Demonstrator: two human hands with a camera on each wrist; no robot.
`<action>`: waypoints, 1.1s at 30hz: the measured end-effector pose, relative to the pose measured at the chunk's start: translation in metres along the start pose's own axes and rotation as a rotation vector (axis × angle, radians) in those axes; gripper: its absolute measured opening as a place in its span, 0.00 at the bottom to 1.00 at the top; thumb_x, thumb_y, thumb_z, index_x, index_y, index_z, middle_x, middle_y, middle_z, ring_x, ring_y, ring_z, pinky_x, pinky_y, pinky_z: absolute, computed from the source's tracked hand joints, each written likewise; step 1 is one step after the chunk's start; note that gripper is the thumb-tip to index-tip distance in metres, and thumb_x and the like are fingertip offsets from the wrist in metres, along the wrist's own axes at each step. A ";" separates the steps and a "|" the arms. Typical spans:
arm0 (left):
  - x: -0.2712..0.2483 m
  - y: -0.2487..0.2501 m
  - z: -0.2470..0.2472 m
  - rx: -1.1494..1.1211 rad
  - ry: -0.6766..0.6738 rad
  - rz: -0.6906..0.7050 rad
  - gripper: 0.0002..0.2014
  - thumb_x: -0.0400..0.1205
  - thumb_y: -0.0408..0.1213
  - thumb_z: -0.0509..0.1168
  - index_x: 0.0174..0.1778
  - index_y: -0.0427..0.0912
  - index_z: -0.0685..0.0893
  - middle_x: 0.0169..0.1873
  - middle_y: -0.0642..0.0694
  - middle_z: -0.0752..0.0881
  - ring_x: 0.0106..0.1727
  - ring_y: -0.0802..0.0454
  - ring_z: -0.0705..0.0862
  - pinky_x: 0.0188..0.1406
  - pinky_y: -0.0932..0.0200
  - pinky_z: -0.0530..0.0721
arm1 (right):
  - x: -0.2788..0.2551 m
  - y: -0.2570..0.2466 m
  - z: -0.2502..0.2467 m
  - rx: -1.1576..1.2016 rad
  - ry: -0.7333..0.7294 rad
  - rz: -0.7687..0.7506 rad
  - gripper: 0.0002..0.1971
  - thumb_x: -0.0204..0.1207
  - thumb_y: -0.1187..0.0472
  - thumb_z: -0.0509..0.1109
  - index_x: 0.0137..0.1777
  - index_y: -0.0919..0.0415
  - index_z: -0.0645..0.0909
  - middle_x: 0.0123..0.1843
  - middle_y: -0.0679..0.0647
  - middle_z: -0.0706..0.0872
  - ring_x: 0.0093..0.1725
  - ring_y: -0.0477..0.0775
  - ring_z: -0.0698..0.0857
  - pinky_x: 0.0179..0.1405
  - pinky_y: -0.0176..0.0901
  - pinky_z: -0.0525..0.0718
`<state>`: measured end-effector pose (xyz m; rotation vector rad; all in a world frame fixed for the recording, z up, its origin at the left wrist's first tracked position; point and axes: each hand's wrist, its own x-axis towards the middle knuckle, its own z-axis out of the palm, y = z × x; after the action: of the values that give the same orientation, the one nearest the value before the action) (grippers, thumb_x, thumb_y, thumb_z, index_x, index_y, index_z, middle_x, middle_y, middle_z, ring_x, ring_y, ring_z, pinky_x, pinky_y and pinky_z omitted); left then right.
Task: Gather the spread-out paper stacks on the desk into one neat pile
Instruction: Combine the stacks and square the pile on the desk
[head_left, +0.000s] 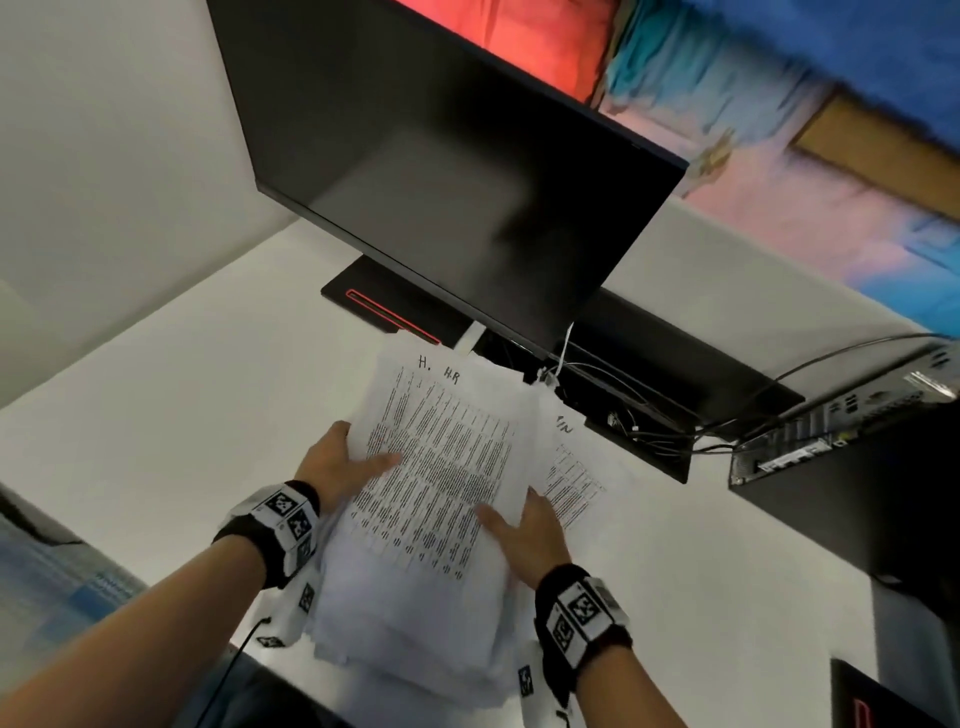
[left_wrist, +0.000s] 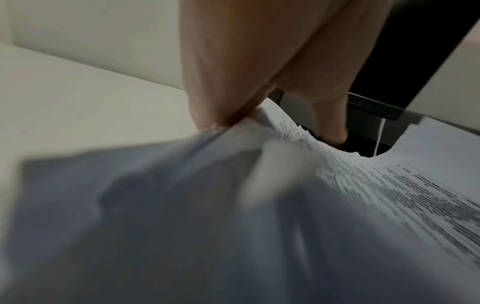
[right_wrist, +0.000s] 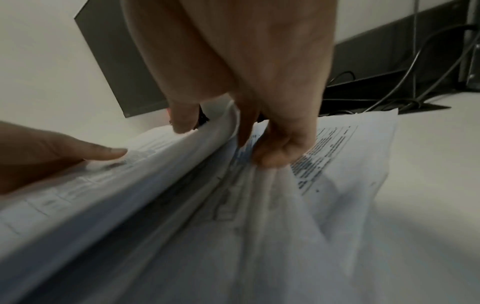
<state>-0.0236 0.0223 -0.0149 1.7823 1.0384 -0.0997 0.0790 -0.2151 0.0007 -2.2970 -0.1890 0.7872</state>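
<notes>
Clearly, from the head view, both hands clasp one thick paper stack (head_left: 431, 499) from opposite sides, lifted a little above the white table (head_left: 156, 415) in front of the dark monitor (head_left: 441, 182). The left hand (head_left: 337, 467) lays its thumb on the printed top sheet with its fingers hidden beneath; the right hand (head_left: 530, 535) does the same at the near right edge. Probably this two-sided hold keeps the loose sheets from sliding apart. A second printed sheet (head_left: 576, 478) juts out to the right, so the pile is not yet squared.

At the left wrist, the left hand (left_wrist: 259, 61) pinches the bundle's edge, thumb above, sheets (left_wrist: 363, 185) fanning away.

At the right wrist, the right hand (right_wrist: 246, 72) has its thumb on top and curled fingers (right_wrist: 275, 150) under the top bundle, bunching the lower sheets; the left thumb presses opposite.
</notes>
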 end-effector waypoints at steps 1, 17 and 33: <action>0.002 0.000 0.002 0.053 -0.002 -0.010 0.34 0.72 0.54 0.79 0.66 0.38 0.74 0.55 0.42 0.86 0.54 0.41 0.85 0.54 0.49 0.84 | 0.001 0.002 -0.005 -0.034 0.093 -0.009 0.41 0.66 0.32 0.74 0.72 0.60 0.78 0.69 0.57 0.79 0.69 0.59 0.80 0.68 0.54 0.81; 0.002 0.012 -0.002 -0.019 -0.240 0.004 0.16 0.79 0.31 0.73 0.63 0.37 0.84 0.49 0.41 0.88 0.50 0.41 0.86 0.60 0.43 0.84 | 0.045 0.054 -0.062 0.559 0.112 0.432 0.30 0.65 0.63 0.80 0.68 0.71 0.81 0.60 0.69 0.89 0.58 0.70 0.89 0.62 0.66 0.85; 0.012 0.018 -0.027 -0.027 -0.286 -0.024 0.20 0.81 0.28 0.71 0.69 0.36 0.82 0.63 0.39 0.87 0.67 0.38 0.83 0.74 0.40 0.78 | 0.017 0.028 -0.071 0.636 0.301 0.381 0.25 0.78 0.63 0.74 0.72 0.73 0.75 0.64 0.70 0.86 0.61 0.71 0.87 0.65 0.64 0.83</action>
<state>-0.0137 0.0491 0.0048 1.6732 0.8499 -0.3437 0.1324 -0.2703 0.0146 -1.8154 0.5725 0.5601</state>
